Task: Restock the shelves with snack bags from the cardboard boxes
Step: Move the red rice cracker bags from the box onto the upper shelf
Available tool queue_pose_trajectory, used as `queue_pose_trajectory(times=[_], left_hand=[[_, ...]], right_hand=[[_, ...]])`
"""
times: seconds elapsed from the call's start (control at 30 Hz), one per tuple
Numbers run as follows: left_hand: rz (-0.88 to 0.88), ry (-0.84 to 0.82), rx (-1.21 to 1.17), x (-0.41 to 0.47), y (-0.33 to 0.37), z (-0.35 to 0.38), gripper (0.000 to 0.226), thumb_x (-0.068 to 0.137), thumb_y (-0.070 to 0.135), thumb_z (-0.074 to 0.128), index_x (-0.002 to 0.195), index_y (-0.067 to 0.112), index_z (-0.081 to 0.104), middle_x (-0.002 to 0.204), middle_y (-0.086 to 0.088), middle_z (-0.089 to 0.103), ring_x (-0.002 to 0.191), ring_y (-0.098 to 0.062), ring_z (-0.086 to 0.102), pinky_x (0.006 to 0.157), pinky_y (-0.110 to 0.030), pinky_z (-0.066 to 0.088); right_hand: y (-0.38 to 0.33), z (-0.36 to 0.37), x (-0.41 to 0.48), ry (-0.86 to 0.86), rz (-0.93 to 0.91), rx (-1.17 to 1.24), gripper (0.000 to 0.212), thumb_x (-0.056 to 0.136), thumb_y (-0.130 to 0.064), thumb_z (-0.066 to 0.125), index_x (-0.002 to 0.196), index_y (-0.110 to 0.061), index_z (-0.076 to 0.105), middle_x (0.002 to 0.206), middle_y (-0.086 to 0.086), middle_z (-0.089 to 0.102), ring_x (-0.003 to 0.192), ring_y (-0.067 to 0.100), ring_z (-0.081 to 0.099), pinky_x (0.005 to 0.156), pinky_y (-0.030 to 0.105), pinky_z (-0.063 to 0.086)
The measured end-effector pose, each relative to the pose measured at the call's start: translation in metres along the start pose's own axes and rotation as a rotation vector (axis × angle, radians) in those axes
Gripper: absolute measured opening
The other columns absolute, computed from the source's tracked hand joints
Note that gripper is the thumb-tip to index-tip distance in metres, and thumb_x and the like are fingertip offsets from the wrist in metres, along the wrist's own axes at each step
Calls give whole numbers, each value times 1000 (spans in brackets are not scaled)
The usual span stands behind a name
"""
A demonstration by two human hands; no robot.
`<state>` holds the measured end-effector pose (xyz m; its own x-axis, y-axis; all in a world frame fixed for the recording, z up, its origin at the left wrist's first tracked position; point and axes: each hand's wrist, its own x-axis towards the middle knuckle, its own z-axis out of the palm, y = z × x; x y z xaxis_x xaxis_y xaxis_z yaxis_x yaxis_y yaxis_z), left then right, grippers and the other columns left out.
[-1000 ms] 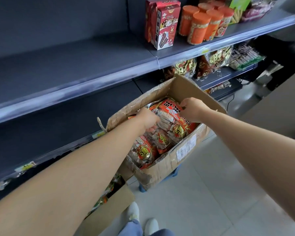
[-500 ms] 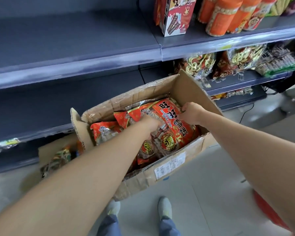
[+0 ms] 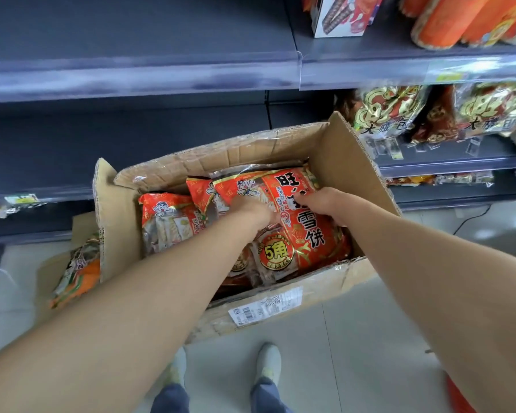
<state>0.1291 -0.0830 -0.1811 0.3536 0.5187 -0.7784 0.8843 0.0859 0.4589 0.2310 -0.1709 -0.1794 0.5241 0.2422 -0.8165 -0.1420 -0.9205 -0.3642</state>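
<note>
An open cardboard box [image 3: 349,162] stands on the floor in front of the dark shelves, filled with red and orange snack bags. The topmost big red snack bag [image 3: 307,234] lies on the right side of the pile. My left hand [image 3: 252,211] grips its left edge with curled fingers. My right hand [image 3: 322,202] holds its upper right part, fingers curled onto the bag. Another red bag [image 3: 169,220] lies at the box's left side.
The dark shelf [image 3: 131,76] above the box is bare on the left; cartons [image 3: 343,13] and orange canisters [image 3: 447,22] stand on its right. Gold and red bags [image 3: 390,111] fill the lower right shelf. A second box with bags [image 3: 78,272] sits left. My shoes [image 3: 268,362] are below.
The view has tilted down and closer to the box. Both hands have stayed on the top red bag, the right hand shifting a little left over it.
</note>
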Motion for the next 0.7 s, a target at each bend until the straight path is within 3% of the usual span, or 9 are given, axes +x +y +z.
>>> queue_pose_trajectory(times=[0.1, 0.2, 0.33, 0.53, 0.7], left_hand=[[15, -5, -19, 2, 0, -8, 62, 82, 17, 74, 134, 3, 44, 128, -13, 57, 110, -28, 56, 86, -35, 48], [34, 61, 9, 6, -3, -14, 56, 87, 11, 68, 136, 4, 42, 131, -13, 54, 115, -30, 55, 77, -31, 47], [42, 145, 42, 8, -9, -18, 51, 93, 11, 59, 139, 4, 39, 134, -12, 52, 119, -29, 54, 74, -26, 41], [78, 152, 85, 1, -11, -23, 47, 90, 13, 64, 132, 0, 47, 130, -12, 56, 115, -29, 57, 78, -27, 45], [94, 199, 135, -4, -10, -34, 41, 90, 9, 63, 127, -2, 51, 122, -14, 60, 104, -31, 62, 69, -28, 48]], right_hand=[[-7, 0, -3, -71, 28, 112, 54, 95, -46, 48, 134, -8, 46, 126, 11, 60, 105, 26, 61, 75, 30, 41], [-8, 0, -3, -120, 19, 150, 49, 94, -48, 50, 126, -12, 51, 104, 7, 67, 77, 20, 61, 62, 29, 43], [-7, 0, -3, -160, 50, 183, 33, 92, -51, 52, 94, -17, 54, 78, 4, 63, 67, 19, 60, 55, 28, 42], [-1, 3, -5, -178, 50, 227, 34, 89, -53, 56, 89, -18, 56, 82, 5, 68, 74, 21, 65, 59, 28, 47], [-7, 6, -20, -130, 17, 250, 26, 90, -40, 60, 86, -16, 55, 79, 4, 66, 69, 17, 62, 56, 28, 45]])
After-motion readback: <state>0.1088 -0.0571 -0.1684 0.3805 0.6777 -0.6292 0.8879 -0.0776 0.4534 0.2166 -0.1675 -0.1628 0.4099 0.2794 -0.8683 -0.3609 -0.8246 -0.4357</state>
